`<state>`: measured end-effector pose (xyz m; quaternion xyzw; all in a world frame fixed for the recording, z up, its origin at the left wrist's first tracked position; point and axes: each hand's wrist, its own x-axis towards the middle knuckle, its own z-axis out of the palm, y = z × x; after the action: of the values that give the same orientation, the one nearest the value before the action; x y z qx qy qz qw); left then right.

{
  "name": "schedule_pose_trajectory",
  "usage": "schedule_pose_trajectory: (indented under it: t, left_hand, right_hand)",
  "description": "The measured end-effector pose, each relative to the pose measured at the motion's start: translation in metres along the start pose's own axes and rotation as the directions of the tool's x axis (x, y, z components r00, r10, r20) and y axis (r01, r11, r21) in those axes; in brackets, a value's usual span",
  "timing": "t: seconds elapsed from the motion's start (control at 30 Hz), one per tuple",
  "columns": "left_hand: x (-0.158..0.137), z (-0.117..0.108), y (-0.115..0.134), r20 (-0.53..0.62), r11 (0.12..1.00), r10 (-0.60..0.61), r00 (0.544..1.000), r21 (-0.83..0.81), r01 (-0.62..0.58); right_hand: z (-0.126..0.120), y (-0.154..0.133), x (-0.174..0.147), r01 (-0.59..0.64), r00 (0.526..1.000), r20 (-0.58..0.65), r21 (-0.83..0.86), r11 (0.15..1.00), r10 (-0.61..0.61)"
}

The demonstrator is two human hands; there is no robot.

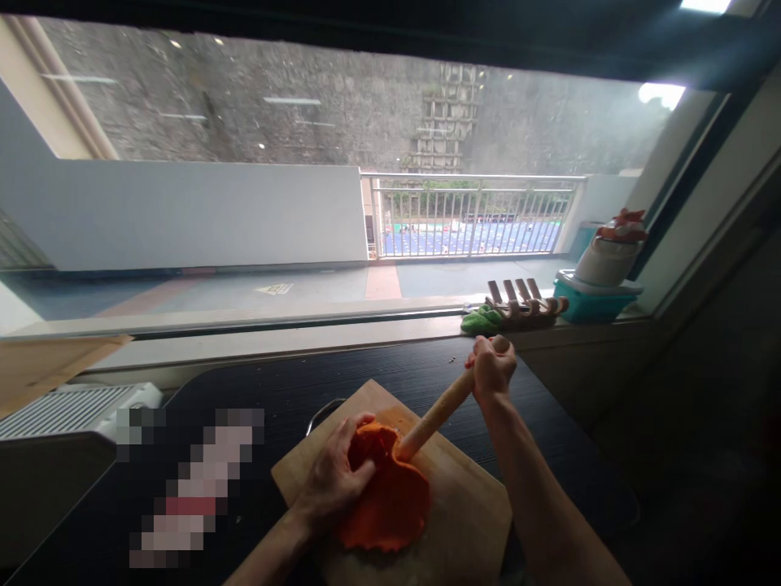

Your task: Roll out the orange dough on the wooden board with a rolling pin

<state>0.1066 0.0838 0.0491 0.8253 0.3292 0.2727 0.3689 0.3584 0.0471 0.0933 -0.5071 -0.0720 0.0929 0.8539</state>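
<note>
An orange, dough-like sheet (pixel 390 509) lies partly on a wooden board (pixel 467 509), its far side raised and curled. My left hand (pixel 334 474) grips the raised left edge, with the thumb on the inner side and the fingers partly hidden behind it. My right hand (pixel 493 370) is wrapped round the upper end of a wooden rolling pin (pixel 442 411). The pin slants down to the left, and its lower end touches the curled far edge of the sheet. A metal handle (pixel 323 413) shows at the board's far left side.
The board rests on a black table (pixel 268 391). Beyond it, a green cloth (pixel 481 320), a rack-like object (pixel 525 299) and a teal box (pixel 591 297) stand on the sill beneath a large window. A pixelated patch covers something at left. Cardboard (pixel 54 362) juts in at far left.
</note>
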Motion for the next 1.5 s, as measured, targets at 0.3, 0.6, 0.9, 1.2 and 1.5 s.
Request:
schedule_pose_trajectory:
  t: [0.3, 0.6, 0.9, 1.2, 1.5]
  left_hand:
    - [0.001, 0.003, -0.003, 0.005, 0.999, -0.018, 1.000, -0.034, 0.018]
    - [0.000, 0.002, -0.006, 0.012, 0.999, -0.014, 1.000, 0.032, 0.013]
    - [0.001, 0.002, 0.000, 0.026, 1.000, -0.010, 1.000, 0.017, 0.010]
    - [0.001, 0.001, 0.000, 0.030, 0.999, -0.038, 0.999, -0.011, 0.038]
    - [0.001, 0.001, -0.002, 0.019, 0.998, -0.047, 0.999, -0.050, 0.048]
  right_hand:
    - [-0.015, -0.005, 0.005, 0.025, 0.999, -0.047, -0.013, 1.000, -0.026]
    - [0.001, -0.015, -0.003, 0.090, 0.995, 0.048, -0.049, 0.995, -0.088]
    - [0.001, -0.007, -0.002, 0.035, 0.999, -0.017, -0.003, 0.999, -0.035]
    - [0.001, 0.007, 0.003, -0.014, 0.998, -0.053, 0.038, 0.999, 0.016]
    - [0.001, 0.014, 0.003, -0.058, 0.997, -0.052, 0.056, 0.997, 0.061]
